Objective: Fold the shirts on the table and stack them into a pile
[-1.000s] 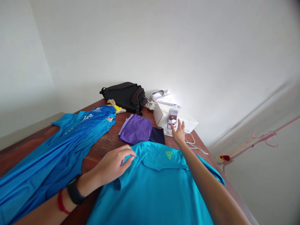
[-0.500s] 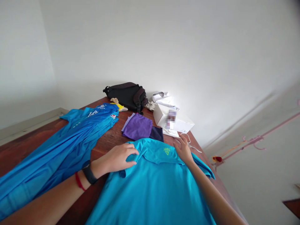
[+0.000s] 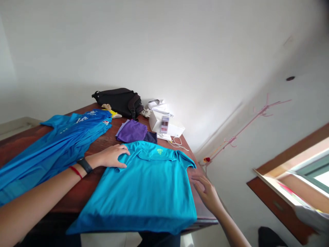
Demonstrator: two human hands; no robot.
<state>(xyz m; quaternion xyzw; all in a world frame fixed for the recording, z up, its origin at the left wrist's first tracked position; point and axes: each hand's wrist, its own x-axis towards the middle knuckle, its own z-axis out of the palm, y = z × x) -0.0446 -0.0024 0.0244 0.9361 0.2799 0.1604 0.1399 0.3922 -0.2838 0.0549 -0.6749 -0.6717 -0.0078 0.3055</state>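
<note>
A teal T-shirt [image 3: 151,185] with a small yellow-green logo lies spread on the wooden table [image 3: 69,199], its hem hanging over the front edge. My left hand [image 3: 114,156], with a dark wristband and a red string on its wrist, rests by the shirt's left sleeve. Its thumb and fingers are apart and hold nothing. Off the shirt's right side hovers my right hand [image 3: 207,193], open, fingers spread. To the left a bright blue garment [image 3: 64,144] with white lettering lies stretched along the table. Behind the teal shirt is a folded purple cloth [image 3: 132,131].
A black bag [image 3: 117,101] lies at the back against the wall. Right of it stand a white box [image 3: 172,127] and a white cord [image 3: 178,143]. A pink coat rack [image 3: 239,132] leans in view at the right, and a window [image 3: 316,168] shows beyond.
My right hand has moved from the collar to the shirt's right side. My left hand stays near the left sleeve. The view has turned right and now shows the hem and table's front edge.
</note>
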